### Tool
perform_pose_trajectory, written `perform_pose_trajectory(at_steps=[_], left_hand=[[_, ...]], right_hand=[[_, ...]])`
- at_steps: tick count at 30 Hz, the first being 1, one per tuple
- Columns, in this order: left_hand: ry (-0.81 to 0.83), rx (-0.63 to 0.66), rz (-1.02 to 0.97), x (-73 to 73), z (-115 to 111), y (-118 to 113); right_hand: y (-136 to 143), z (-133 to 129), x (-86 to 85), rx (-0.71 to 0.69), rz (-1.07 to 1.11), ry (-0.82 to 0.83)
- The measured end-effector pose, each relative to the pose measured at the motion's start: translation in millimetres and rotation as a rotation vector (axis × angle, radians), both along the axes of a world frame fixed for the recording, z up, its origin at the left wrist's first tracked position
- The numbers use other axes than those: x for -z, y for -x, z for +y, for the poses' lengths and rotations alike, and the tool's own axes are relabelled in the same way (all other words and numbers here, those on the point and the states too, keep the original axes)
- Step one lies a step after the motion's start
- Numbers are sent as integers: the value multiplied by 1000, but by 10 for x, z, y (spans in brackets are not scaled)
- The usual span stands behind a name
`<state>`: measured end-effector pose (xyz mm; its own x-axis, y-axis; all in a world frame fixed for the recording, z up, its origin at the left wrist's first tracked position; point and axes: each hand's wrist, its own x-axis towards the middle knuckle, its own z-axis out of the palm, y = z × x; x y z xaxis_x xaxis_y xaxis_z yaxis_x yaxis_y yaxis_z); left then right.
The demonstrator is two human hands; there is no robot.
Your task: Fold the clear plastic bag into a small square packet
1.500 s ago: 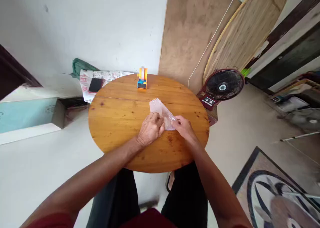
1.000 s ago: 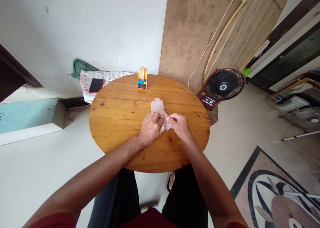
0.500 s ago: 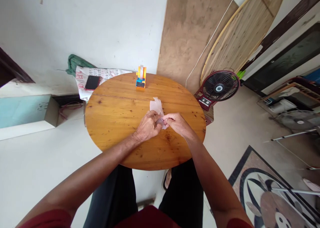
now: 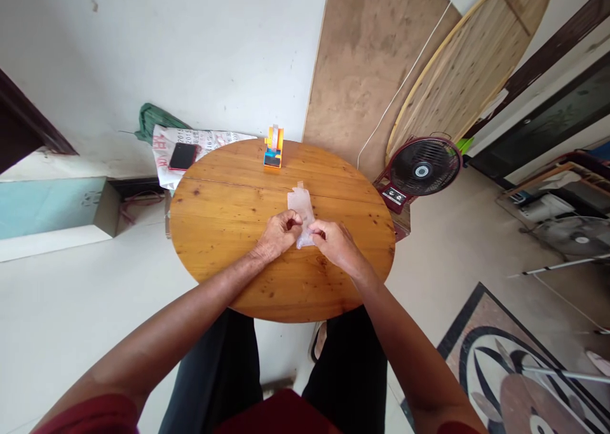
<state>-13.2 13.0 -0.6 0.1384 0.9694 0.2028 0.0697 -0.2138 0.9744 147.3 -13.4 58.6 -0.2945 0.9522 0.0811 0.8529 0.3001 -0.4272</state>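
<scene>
A thin, whitish translucent sheet (image 4: 300, 203) with a jagged top edge lies on the round wooden table (image 4: 214, 230), between my hands. My left hand (image 4: 281, 234) pinches the sheet's left edge between thumb and fingers. At its right edge, my right hand (image 4: 332, 240) has its fingertips closed on the same sheet. The lower end looks crumpled. Near the far edge of the table stands an orange and blue tape dispenser (image 4: 273, 148), touched by neither hand.
A dark phone (image 4: 183, 156) rests on a printed white sack (image 4: 214, 142) at the back left. Beyond the table's right edge stands a dark red fan (image 4: 422, 167). A large round wooden board (image 4: 467, 59) leans at the back right.
My hands have moved slightly apart, uncovering more of the sheet between them. The view has shifted a little, while the dispenser and phone stay in place.
</scene>
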Motion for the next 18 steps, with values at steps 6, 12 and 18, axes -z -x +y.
perform_pose_trajectory(at_steps=[6,12,18], left_hand=[[44,56,34,-56,-45,-19],[169,15,408,-321,-65,-39],[157,3,702,-558,2,-106]], right_hand=[[56,-110,-64,-32,-117,-54],[-60,54,-158,-135,-48,69],[-205,309,-301,-337,52,294]])
